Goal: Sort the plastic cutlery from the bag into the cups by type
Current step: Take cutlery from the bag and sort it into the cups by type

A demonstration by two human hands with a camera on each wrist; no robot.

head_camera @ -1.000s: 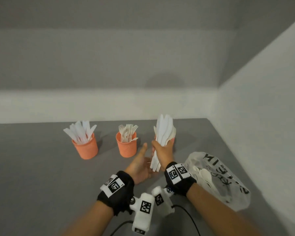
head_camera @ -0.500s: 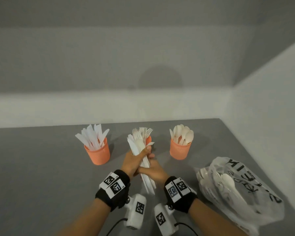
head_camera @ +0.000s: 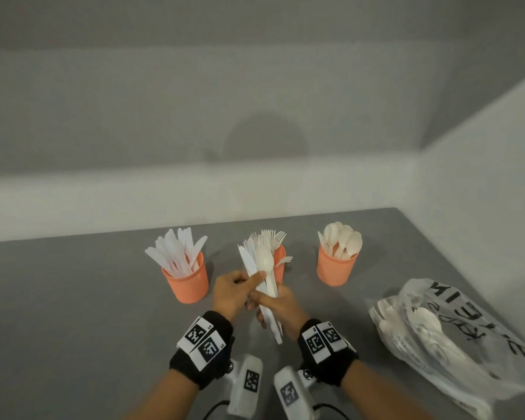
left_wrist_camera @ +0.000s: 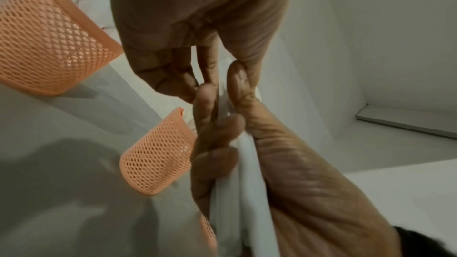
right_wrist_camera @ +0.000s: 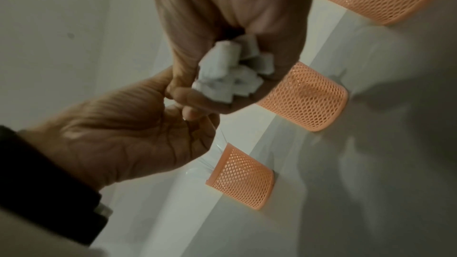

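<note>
My right hand [head_camera: 273, 304] grips a bundle of white plastic cutlery [head_camera: 262, 262] by its handles, upright in front of the middle cup. A spoon lies on top of several knives. My left hand [head_camera: 252, 283] pinches a piece at the bundle's middle between thumb and fingers [left_wrist_camera: 210, 65]; which piece, I cannot tell. The handle ends [right_wrist_camera: 235, 71] stick out of my right fist. Three orange mesh cups stand in a row: knives in the left cup [head_camera: 188, 283], forks in the middle cup [head_camera: 281, 262], spoons in the right cup [head_camera: 335, 268].
A clear plastic bag [head_camera: 455, 341] with black lettering lies on the grey table [head_camera: 73, 313] at the right and holds more white cutlery. White walls close the table off behind the cups and along the right side.
My right hand has carried the bundle left, from in front of the spoon cup to in front of the fork cup. My left hand has closed its thumb and fingers on the bundle.
</note>
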